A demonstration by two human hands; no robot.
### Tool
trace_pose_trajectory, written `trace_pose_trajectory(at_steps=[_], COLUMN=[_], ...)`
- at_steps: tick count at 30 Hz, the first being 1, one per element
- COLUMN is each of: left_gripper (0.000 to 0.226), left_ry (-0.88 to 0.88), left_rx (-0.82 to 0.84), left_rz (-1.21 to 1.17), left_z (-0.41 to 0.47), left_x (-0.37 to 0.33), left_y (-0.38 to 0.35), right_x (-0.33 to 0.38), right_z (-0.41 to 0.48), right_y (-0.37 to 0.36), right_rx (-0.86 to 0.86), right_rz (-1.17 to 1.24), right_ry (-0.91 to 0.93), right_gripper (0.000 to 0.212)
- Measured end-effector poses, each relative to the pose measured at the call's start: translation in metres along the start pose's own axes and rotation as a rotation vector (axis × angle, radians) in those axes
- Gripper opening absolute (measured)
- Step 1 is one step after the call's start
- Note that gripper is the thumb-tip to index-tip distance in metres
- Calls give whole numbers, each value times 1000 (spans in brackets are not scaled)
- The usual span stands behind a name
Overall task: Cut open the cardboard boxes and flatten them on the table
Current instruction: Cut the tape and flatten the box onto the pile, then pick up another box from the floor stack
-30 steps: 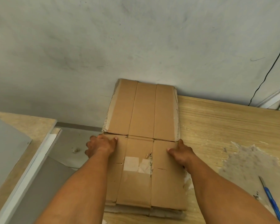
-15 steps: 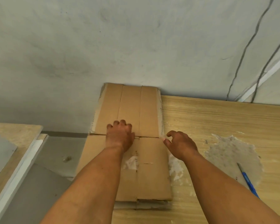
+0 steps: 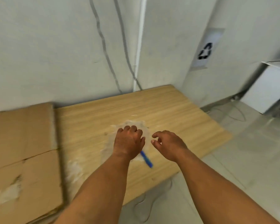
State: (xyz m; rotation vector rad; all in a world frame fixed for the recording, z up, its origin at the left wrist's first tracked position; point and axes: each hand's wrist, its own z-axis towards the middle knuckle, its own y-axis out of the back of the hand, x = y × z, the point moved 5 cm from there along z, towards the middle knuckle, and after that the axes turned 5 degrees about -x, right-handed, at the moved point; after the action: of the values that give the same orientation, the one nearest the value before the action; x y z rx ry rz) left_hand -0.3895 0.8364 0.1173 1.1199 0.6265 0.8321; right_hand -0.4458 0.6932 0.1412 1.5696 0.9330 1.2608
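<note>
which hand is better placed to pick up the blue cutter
Left. The left hand is already over the blue cutter, covering its top end. The right hand hangs open beside it, off to the right.

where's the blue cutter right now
In the head view the blue cutter lies on the wooden table, right of the flattened cardboard. Its far end is hidden under the left hand, beside the pale scuffed patch.

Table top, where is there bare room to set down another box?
The table is bare in its far right part, between the wall and the right edge, beyond both hands. The left side is taken by the flattened cardboard. The middle is crowded: left hand over the blue cutter, right hand beside it.
</note>
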Motion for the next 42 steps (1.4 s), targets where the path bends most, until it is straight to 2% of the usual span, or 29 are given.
trace_pose_trajectory(at_steps=[5, 8, 17, 24, 28, 36, 42], left_gripper=[21, 33, 31, 30, 33, 35, 37], left_ry=[-150, -211, -288, -322, -345, -278, -139], left_rx=[-114, -276, -507, -511, -448, -443, -318], left_rz=[-107, -191, -330, -338, -325, -321, -286], left_z=[46, 73, 185, 303, 359, 461, 525], left_x=[-142, -205, -330, -377, -398, -483, -540], left_y=[-9, -8, -46, -91, -114, -160, -193], right_x=[-113, -164, -305, -393, -435, -555, -638], right_z=[-27, -34, 8, 103, 147, 229, 284], right_y=[58, 83, 138, 171, 186, 217, 243], right_rx=[-97, -143, -313, -275, -232, -196, -147], right_rz=[-42, -74, -97, -86, -55, -32, -55], right_ry=[-76, -103, -184, -213, -209, -140, 6], right_gripper=[33, 33, 32, 34, 35, 35, 36])
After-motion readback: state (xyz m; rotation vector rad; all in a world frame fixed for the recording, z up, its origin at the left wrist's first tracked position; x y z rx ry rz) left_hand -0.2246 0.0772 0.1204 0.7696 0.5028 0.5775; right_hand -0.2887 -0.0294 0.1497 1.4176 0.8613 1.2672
